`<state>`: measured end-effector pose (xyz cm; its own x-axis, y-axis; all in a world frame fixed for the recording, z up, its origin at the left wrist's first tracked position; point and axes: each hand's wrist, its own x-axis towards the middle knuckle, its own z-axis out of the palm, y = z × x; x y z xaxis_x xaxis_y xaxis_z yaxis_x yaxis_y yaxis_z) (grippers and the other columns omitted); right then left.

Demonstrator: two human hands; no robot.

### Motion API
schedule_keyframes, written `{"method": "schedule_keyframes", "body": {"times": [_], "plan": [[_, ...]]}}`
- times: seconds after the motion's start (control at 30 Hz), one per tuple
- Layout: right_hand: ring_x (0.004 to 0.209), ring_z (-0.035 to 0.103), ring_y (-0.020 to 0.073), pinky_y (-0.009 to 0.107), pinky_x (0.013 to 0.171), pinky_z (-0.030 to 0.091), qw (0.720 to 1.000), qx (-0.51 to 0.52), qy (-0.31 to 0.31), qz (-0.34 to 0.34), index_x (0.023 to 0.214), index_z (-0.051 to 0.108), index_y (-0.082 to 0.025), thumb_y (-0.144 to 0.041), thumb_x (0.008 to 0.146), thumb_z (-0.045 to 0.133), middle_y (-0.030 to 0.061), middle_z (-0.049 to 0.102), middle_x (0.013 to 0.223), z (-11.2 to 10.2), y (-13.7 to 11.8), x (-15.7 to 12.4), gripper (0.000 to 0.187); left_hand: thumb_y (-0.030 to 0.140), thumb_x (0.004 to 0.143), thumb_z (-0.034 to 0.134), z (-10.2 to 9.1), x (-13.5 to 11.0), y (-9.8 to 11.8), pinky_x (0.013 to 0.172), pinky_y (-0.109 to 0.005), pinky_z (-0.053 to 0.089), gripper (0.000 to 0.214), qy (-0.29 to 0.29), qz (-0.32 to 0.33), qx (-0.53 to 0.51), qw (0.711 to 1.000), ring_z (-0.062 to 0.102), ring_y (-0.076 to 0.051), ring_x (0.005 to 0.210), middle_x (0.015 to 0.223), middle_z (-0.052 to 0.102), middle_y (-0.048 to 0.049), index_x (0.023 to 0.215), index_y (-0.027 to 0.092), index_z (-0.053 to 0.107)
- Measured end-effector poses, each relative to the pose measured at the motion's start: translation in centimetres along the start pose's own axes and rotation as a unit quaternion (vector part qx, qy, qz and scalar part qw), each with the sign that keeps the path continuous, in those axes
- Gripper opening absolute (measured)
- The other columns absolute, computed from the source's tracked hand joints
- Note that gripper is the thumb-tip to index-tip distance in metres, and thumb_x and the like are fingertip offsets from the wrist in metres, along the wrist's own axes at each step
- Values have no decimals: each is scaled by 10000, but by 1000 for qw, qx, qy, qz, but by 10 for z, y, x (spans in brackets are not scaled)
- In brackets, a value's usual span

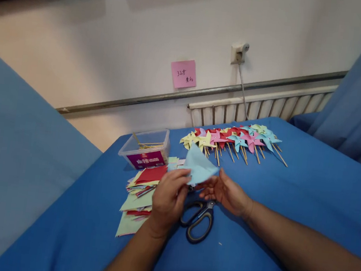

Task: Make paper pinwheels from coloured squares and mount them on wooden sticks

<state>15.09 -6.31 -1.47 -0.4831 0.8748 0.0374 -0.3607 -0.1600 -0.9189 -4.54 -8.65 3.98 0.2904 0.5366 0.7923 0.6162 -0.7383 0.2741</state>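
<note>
A light blue sheet of paper (198, 166), bent into a pointed shape, is pinched in my left hand (169, 199). My right hand (228, 193) is at the paper's right corner with thumb and fingers apart; its fingertips are partly hidden behind the paper, and whether they touch it is unclear. Below the hands lie scissors (203, 209) with dark handles, blades pointing away. Beside my left wrist is a stack of coloured paper sheets (137, 200) in red, green and yellow.
A clear plastic box (161, 144) with sticks stands behind the paper stack. Several finished pinwheels (238, 140) on sticks lie toward the back of the blue-covered table (274, 198). Behind are a radiator (262, 103) and a wall socket (238, 54) with a cord.
</note>
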Motion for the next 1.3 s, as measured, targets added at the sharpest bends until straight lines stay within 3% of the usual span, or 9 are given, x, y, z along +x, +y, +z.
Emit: {"method": "schedule_keyframes", "body": {"times": [0.13,0.33,0.43,0.53,0.67,0.87,1.0,1.2,1.3], "plan": [[990,660,265,379,807,525,998,51,39,19,1179,596,-163,-737,872,93,145,689,1107,-3,-11,2,823,70,845,559,9,-4,9,964,-420,491,304,-104,112,-24,988,566,-219,1178,1213,653,-97,1098,235,594],[905,666,235,337,755,526,992,97,80,12,1043,646,-170,-699,902,178,123,710,1007,-7,-15,2,721,60,842,572,13,-3,-2,969,-436,487,293,-116,114,-9,987,553,-230,1190,1217,643,-112,1086,222,595],[799,655,213,303,640,510,991,118,66,4,999,674,-163,-705,858,398,111,715,950,-9,-8,3,625,60,843,578,12,-1,-7,950,-435,491,275,-102,115,7,988,568,-228,1160,1196,648,-110,1067,219,598],[750,642,185,281,641,492,991,116,57,-14,988,693,-136,-515,744,720,94,719,893,-10,-1,5,451,47,833,587,11,0,-8,942,-427,488,280,-97,122,8,988,570,-226,1149,1183,653,-111,1062,208,601],[693,638,168,303,684,495,991,106,80,-27,916,711,-118,-395,671,810,80,722,819,-7,3,9,383,51,826,597,12,1,-6,946,-416,479,274,-101,106,3,989,585,-219,1119,1154,666,-104,1052,207,607],[707,649,180,331,718,500,983,97,149,-48,944,707,-133,-384,640,825,71,724,829,-3,1,10,411,153,836,608,14,-1,-9,959,-407,464,280,-58,-45,-34,997,616,-224,1074,1130,675,-93,1110,211,612],[697,641,183,327,692,487,978,72,190,-55,917,706,-126,-392,598,838,64,717,794,-1,0,10,436,247,845,619,16,-6,-11,935,-371,475,274,-37,-190,-100,976,635,-226,1040,1115,680,-98,1116,207,632],[582,547,121,280,605,446,972,-16,215,-88,732,655,-149,-378,585,829,-9,641,638,5,-7,7,323,354,791,687,26,-2,0,890,-357,496,470,-15,-393,-344,852,631,-236,1061,1208,643,-136,1207,186,550],[539,504,102,260,564,424,971,-66,206,-103,656,612,-166,-368,592,819,-42,578,563,9,-6,5,296,367,741,736,31,1,4,831,-315,499,429,-63,-446,-405,796,652,-224,979,1091,695,-122,1096,153,627]]}}
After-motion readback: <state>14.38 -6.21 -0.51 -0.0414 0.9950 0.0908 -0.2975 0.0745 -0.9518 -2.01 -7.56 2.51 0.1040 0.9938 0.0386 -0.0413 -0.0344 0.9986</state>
